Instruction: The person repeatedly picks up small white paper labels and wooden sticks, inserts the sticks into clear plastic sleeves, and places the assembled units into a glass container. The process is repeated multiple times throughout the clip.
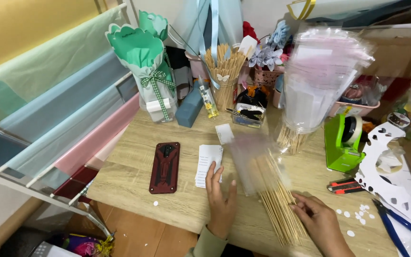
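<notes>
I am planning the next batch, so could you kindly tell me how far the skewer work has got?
Done: one clear bag of thin wooden skewers stands upright at the back. In hand: the right hand touches a loose fan of skewers lying on the wooden table, its clear sleeve blurred; the left hand rests beside it. Left: those skewers lie loose.

- You are at a craft bench in what looks like a florist's or gift-wrapping workshop, seated at a light wooden table (134, 157).
- To your left hangs a rack of wrapping-paper rolls (48, 95) in yellow, green, blue and pink.
- At the back stand green bouquet sleeves (143, 52) tied with checked ribbon, a jar of wooden sticks (224, 71) and paper flowers (269, 52).
- A tall stack of clear cellophane bags (319, 71) stands at your right, beside a green tape dispenser (342, 140).
- A bundle of bamboo skewers (277, 200), a utility knife (342, 185), blue scissors (396, 228) and punched white paper scraps (357, 214) lie on the table.
</notes>
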